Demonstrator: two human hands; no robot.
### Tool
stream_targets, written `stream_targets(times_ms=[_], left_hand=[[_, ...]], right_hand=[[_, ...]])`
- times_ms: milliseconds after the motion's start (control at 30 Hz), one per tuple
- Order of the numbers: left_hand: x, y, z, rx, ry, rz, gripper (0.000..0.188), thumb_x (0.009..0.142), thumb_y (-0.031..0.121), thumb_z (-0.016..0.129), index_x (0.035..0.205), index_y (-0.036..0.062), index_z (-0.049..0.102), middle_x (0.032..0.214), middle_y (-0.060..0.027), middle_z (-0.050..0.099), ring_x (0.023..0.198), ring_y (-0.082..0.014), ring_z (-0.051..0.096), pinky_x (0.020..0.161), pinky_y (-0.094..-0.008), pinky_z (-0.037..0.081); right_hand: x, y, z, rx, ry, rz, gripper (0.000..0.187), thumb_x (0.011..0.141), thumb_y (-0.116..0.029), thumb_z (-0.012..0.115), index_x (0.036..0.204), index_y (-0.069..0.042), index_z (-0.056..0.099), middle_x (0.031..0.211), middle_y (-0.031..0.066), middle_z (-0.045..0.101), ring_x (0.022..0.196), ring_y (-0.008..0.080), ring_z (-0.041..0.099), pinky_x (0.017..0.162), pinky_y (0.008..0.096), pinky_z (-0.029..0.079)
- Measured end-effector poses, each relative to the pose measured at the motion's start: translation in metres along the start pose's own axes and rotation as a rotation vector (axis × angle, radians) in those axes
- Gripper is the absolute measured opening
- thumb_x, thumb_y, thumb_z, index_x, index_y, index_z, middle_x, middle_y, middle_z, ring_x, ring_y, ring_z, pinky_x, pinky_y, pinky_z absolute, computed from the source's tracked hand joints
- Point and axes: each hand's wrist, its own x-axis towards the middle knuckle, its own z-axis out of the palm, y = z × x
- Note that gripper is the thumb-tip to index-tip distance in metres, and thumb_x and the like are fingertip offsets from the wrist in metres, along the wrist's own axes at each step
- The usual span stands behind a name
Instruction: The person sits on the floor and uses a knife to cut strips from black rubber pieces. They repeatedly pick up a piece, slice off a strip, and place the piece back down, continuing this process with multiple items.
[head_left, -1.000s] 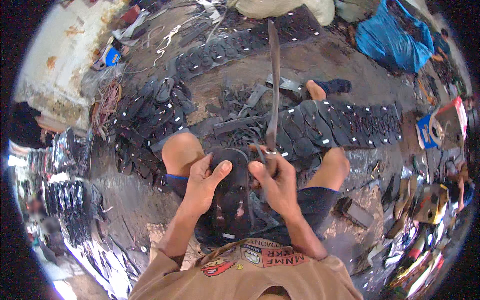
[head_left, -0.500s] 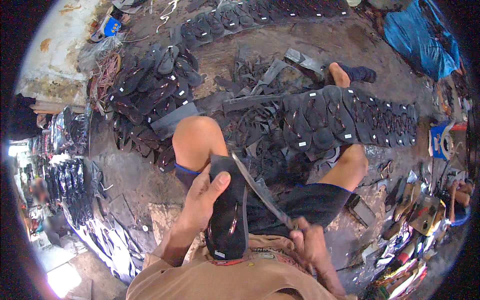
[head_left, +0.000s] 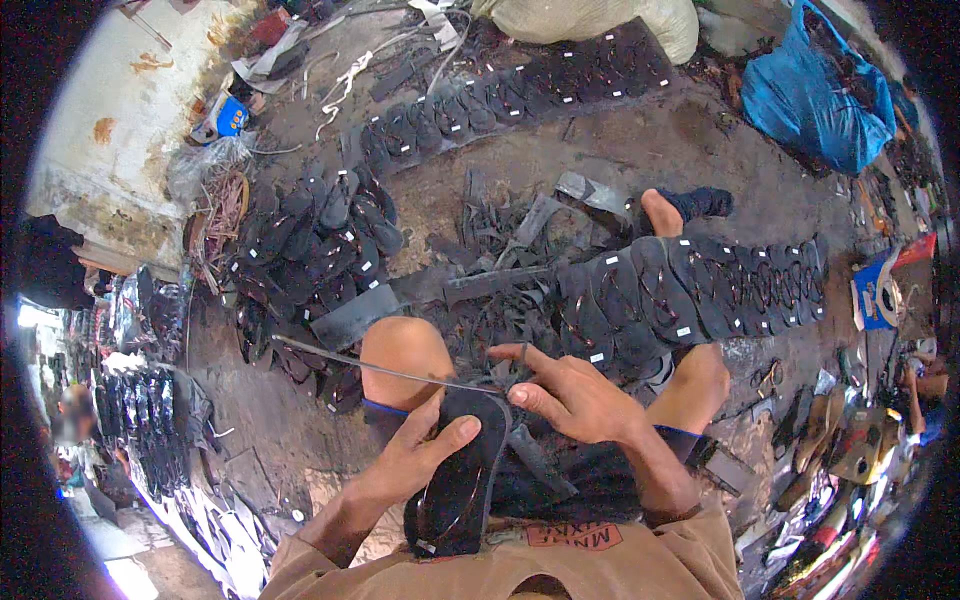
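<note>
My left hand (head_left: 425,450) is closed around a black flip-flop (head_left: 455,490), its thumb on the top face. The flip-flop stands toe end away from me, with a small white label at the end near my shirt. A long thin grey strip (head_left: 360,362) stretches leftward from the flip-flop's far end, across my left knee; I cannot tell whether it is joined to the sole. By that end, my right hand (head_left: 575,400) has its thumb and index finger apart, close to the strip's right end. Its other fingers are partly hidden.
A row of black flip-flops (head_left: 685,290) lies across my right leg, and another row (head_left: 510,105) is farther off. More flip-flops are heaped in a pile (head_left: 310,235) at left. Dark scraps (head_left: 515,240) litter the floor between. A blue bag (head_left: 820,100) sits at far right.
My right hand has moved up and away from my lap to the flip-flop's far end, its fingers spreading. The strip, earlier curving along the flip-flop's right side, now points left. The view has shifted.
</note>
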Motion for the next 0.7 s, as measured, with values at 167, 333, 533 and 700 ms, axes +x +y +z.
stream_targets(times_ms=[167,333,533,700], left_hand=[[-0.012,0.030,0.019,0.718,-0.522,0.308,0.057,0.096,0.036,0.075,0.138,0.0013,0.059,0.119,-0.0159,0.073,0.111,-0.0291,0.069,0.099,-0.0415,0.053],[0.023,0.024,-0.036,-0.036,0.548,0.663,0.047,0.096,0.010,0.065,0.141,0.0027,0.052,0.126,-0.0123,0.068,0.106,-0.0332,0.071,0.089,-0.0492,0.061],[0.026,-0.003,0.036,-0.889,0.127,0.341,0.031,0.098,0.017,0.073,0.126,0.0097,0.063,0.122,-0.0071,0.072,0.108,-0.0225,0.072,0.090,-0.0405,0.065],[0.029,-0.011,0.060,-0.997,0.142,0.328,0.028,0.099,0.020,0.072,0.124,0.0102,0.063,0.121,-0.0074,0.072,0.106,-0.0220,0.073,0.085,-0.0390,0.068]], right_hand=[[0.007,0.073,0.035,-0.079,0.418,0.114,0.049,0.109,-0.042,0.050,0.138,-0.004,0.057,0.093,0.0228,0.068,0.082,0.0386,0.067,0.075,0.0458,0.050],[-0.076,0.131,0.048,-0.087,0.657,0.251,0.036,0.109,-0.029,0.051,0.131,-0.002,0.060,0.090,0.0160,0.067,0.075,0.0284,0.065,0.071,0.0415,0.051],[-0.119,0.013,0.079,0.216,0.796,0.077,0.028,0.107,-0.024,0.051,0.117,-0.001,0.063,0.079,0.0077,0.060,0.065,0.0168,0.056,0.061,0.0329,0.048],[-0.176,0.012,0.135,0.107,0.611,0.314,0.028,0.104,-0.032,0.051,0.109,-0.006,0.060,0.075,0.0206,0.056,0.065,0.0375,0.059,0.063,0.0419,0.048]])
